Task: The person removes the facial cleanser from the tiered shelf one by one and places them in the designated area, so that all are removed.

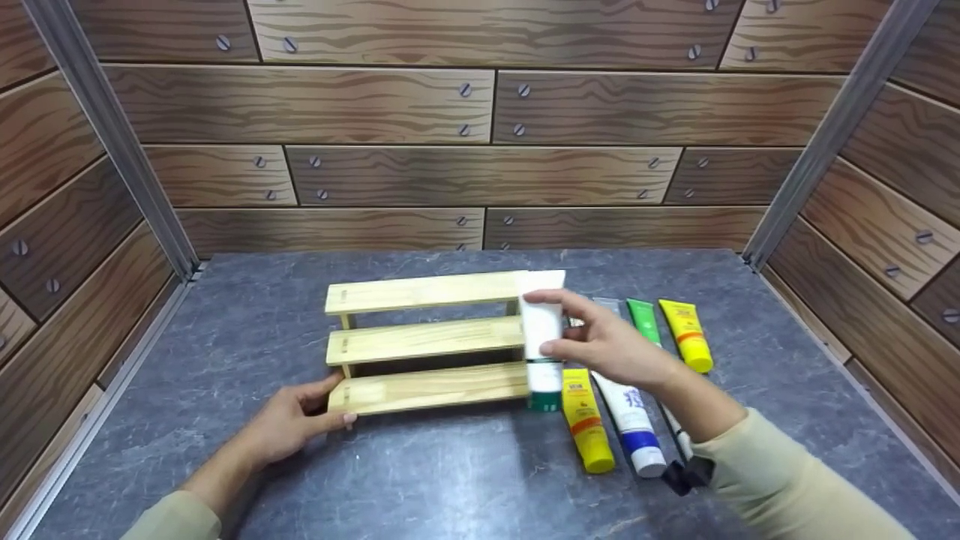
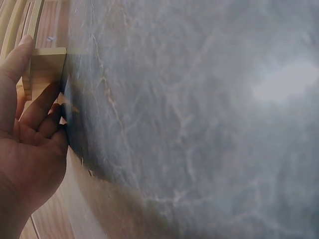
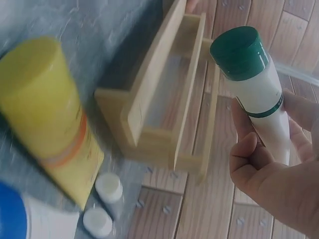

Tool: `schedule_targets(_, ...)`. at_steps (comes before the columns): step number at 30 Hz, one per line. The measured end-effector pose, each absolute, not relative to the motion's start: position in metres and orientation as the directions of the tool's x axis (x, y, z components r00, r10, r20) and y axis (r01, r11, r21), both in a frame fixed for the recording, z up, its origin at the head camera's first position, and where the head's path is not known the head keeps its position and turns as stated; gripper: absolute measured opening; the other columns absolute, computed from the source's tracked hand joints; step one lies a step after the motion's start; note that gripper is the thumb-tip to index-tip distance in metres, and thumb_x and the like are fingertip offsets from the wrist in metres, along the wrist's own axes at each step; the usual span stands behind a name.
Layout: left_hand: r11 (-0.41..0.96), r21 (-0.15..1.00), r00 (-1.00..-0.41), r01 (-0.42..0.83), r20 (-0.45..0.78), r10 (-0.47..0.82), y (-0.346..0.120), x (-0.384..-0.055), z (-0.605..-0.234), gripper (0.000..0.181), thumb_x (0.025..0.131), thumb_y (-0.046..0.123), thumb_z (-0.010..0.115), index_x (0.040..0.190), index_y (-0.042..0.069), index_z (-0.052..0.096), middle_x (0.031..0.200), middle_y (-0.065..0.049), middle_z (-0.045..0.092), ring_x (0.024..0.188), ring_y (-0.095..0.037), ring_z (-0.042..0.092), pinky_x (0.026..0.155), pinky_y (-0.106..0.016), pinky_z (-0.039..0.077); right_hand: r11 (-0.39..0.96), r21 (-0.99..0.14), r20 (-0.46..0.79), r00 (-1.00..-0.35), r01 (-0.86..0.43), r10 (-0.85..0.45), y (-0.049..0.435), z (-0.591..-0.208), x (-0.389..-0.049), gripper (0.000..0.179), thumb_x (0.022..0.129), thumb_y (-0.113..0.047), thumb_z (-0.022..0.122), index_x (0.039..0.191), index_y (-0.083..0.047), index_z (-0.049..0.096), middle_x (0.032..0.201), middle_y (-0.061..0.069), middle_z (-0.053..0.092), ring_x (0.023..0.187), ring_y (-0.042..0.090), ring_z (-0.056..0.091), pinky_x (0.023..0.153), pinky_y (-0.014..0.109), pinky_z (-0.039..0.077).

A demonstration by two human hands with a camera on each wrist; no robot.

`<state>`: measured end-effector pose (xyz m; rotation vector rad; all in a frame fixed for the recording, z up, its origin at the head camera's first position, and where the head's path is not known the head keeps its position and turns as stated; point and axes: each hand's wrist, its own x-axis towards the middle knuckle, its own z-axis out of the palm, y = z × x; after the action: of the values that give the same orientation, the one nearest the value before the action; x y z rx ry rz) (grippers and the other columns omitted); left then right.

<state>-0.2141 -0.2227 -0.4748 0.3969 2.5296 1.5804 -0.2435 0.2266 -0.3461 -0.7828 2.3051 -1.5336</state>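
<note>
A pale wooden three-step rack stands on the grey tabletop. At its left end my left hand grips the lowest step, thumb on the front edge and fingers behind it; the left wrist view shows the thumb against the step's end. My right hand holds a white tube with a green cap between thumb and fingers. The tube points cap down and overlaps the rack's right end in the head view. In the right wrist view its green cap faces the rack.
Right of the rack lie a yellow tube, a white tube with a blue band, a green tube and another yellow tube. Two white caps show in the right wrist view. Wood-patterned walls enclose the tabletop.
</note>
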Motion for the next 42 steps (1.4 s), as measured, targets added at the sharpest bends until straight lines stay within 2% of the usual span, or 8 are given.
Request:
schedule_targets(5, 0.413, 0.898, -0.958, 0.151, 0.029, 0.287, -0.225, -0.214, -0.476, 0.076, 0.095, 0.021, 0.083, 0.152, -0.012, 0.045, 0.152, -0.03, 0.05, 0.134, -0.032, 0.056, 0.102, -0.021, 0.048, 0.362, -0.883, 0.07, -0.847, -0.298, -0.526, 0.248, -0.341, -0.244, 0.063, 0.102, -0.019, 0.074, 0.16, -0.024, 0.047, 0.131, 0.015, 0.058, 0.067, 0.013, 0.053, 0.061, 0.023, 0.05)
schedule_targets(10, 0.402, 0.905, -0.956, 0.138, 0.016, 0.292, -0.225, -0.213, -0.477, 0.077, 0.095, 0.021, 0.083, 0.152, -0.013, 0.042, 0.153, -0.031, 0.049, 0.136, -0.035, 0.055, 0.102, -0.022, 0.048, 0.386, -0.871, 0.074, -0.859, -0.303, -0.507, 0.269, -0.338, -0.244, 0.065, 0.101, -0.017, 0.075, 0.16, -0.021, 0.048, 0.143, 0.015, 0.054, 0.073, 0.013, 0.06, 0.065, 0.026, 0.056)
schedule_targets(13, 0.395, 0.91, -0.956, 0.127, 0.006, 0.293, -0.226, -0.213, -0.477, 0.078, 0.096, 0.021, 0.082, 0.153, -0.013, 0.042, 0.153, -0.031, 0.048, 0.137, -0.036, 0.054, 0.103, -0.024, 0.049, 0.409, -0.864, 0.067, -0.87, -0.295, -0.488, 0.281, -0.335, -0.243, 0.066, 0.1, -0.018, 0.077, 0.159, -0.021, 0.049, 0.138, 0.016, 0.057, 0.064, 0.009, 0.052, 0.056, 0.021, 0.049)
schedule_targets(21, 0.419, 0.9, -0.959, 0.121, -0.003, 0.283, -0.225, -0.214, -0.475, 0.077, 0.095, 0.022, 0.083, 0.153, -0.01, 0.044, 0.153, -0.029, 0.05, 0.137, -0.036, 0.056, 0.107, -0.032, 0.05, 0.477, -0.826, 0.08, -0.902, -0.299, -0.425, 0.314, -0.333, -0.238, 0.066, 0.097, -0.018, 0.079, 0.158, -0.019, 0.053, 0.128, 0.02, 0.058, 0.063, 0.009, 0.054, 0.053, 0.023, 0.05)
schedule_targets(25, 0.417, 0.9, -0.958, 0.125, -0.001, 0.288, -0.224, -0.215, -0.475, 0.077, 0.095, 0.022, 0.083, 0.153, -0.01, 0.044, 0.152, -0.03, 0.05, 0.135, -0.035, 0.057, 0.105, -0.029, 0.05, 0.504, -0.816, 0.065, -0.913, -0.281, -0.403, 0.335, -0.335, -0.236, 0.066, 0.098, -0.018, 0.079, 0.158, -0.018, 0.052, 0.133, 0.023, 0.059, 0.077, 0.014, 0.064, 0.063, 0.027, 0.058)
schedule_targets(29, 0.412, 0.902, -0.956, 0.128, 0.003, 0.292, -0.223, -0.215, -0.474, 0.077, 0.095, 0.022, 0.083, 0.152, -0.011, 0.044, 0.152, -0.03, 0.05, 0.134, -0.033, 0.057, 0.102, -0.025, 0.05, 0.522, -0.813, 0.033, -0.914, -0.26, -0.403, 0.357, -0.338, -0.234, 0.068, 0.098, -0.019, 0.078, 0.159, -0.014, 0.049, 0.153, 0.024, 0.049, 0.097, 0.025, 0.071, 0.079, 0.036, 0.063)
schedule_targets(34, 0.415, 0.901, -0.958, 0.131, 0.007, 0.287, -0.223, -0.214, -0.472, 0.077, 0.094, 0.022, 0.084, 0.152, -0.011, 0.044, 0.151, -0.03, 0.05, 0.134, -0.034, 0.057, 0.104, -0.029, 0.05, 0.551, -0.801, -0.011, -0.914, -0.235, -0.406, 0.385, -0.343, -0.23, 0.069, 0.098, -0.018, 0.077, 0.16, -0.012, 0.047, 0.149, 0.027, 0.052, 0.112, 0.03, 0.068, 0.088, 0.037, 0.062)
schedule_targets(42, 0.392, 0.911, -0.952, 0.124, -0.002, 0.306, -0.223, -0.214, -0.472, 0.078, 0.096, 0.022, 0.082, 0.154, -0.012, 0.041, 0.151, -0.031, 0.051, 0.135, -0.035, 0.057, 0.1, -0.022, 0.051, 0.633, -0.744, -0.049, -0.927, -0.215, -0.372, 0.427, -0.356, -0.228, 0.066, 0.099, -0.02, 0.076, 0.159, -0.012, 0.049, 0.156, 0.028, 0.046, 0.125, 0.022, 0.057, 0.092, 0.031, 0.057)
